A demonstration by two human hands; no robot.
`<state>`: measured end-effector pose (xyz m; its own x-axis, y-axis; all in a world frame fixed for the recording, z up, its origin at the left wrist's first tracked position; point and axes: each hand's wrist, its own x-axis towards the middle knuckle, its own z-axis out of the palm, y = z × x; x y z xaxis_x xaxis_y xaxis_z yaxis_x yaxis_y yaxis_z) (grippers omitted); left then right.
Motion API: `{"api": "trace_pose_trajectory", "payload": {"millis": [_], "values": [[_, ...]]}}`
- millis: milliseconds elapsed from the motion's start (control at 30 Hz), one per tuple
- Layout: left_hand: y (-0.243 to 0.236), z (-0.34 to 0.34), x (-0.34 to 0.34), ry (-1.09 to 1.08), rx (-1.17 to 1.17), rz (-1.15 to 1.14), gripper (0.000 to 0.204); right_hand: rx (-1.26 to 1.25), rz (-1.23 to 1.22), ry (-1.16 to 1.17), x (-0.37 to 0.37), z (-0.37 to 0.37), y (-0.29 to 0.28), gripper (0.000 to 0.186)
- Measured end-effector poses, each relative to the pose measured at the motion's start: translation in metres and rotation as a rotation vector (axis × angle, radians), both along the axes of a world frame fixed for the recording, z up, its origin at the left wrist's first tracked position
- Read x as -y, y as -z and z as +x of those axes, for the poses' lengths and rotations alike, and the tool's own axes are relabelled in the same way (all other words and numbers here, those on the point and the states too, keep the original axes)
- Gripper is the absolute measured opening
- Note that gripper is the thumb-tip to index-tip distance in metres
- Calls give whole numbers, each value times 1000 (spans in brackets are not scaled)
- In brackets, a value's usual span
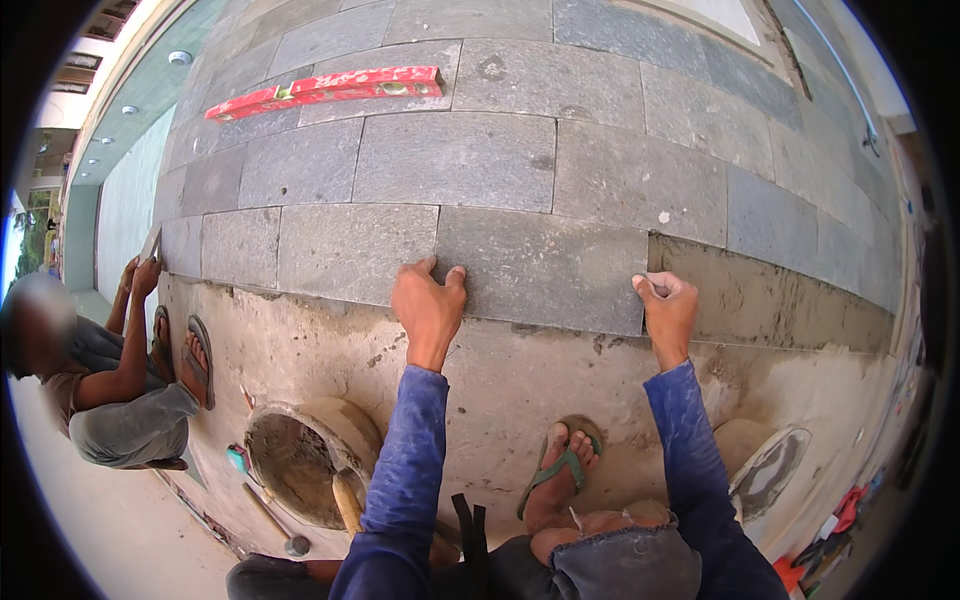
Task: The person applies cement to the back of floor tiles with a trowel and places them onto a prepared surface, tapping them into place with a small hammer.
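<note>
My left hand [430,305] rests at the lower edge of the tiling, thumb and forefinger apart on either side of a joint, other fingers curled. Right of that joint lies a dark grey stone tile [545,265], flush with the row above. At its right end is my right hand [668,308], fingers curled in a pinch beside the tile's corner. Whether the pinch holds anything is hidden. A bed of wet mortar [770,295] fills the gap to the right of the tile. The neighbouring lighter grey tile [350,250] continues the row leftward.
A red spirit level [330,92] lies on the tiles farther off. Near my left forearm stands a mortar bucket [290,460], with a mallet [290,540] beside it. Another round container [770,470] is at right. At far left a person [110,370] squats, holding a flat tool.
</note>
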<state>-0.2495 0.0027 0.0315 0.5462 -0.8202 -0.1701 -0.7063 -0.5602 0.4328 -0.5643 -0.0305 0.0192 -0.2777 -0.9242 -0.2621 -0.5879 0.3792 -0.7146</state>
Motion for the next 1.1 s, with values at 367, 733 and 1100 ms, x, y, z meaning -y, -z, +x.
{"api": "trace_pose_trajectory", "payload": {"millis": [367, 733, 1100], "values": [[-3, -4, 0, -8, -26, -51, 43, -3, -9, -11, -1, 2, -1, 29], [2, -2, 1, 22, -11, -57, 37, -110, -11, -15, 0, 11, -8, 26], [15, -3, -6, 145, 23, -149, 46, -307, -148, -26, -9, 13, 1, 24]]}}
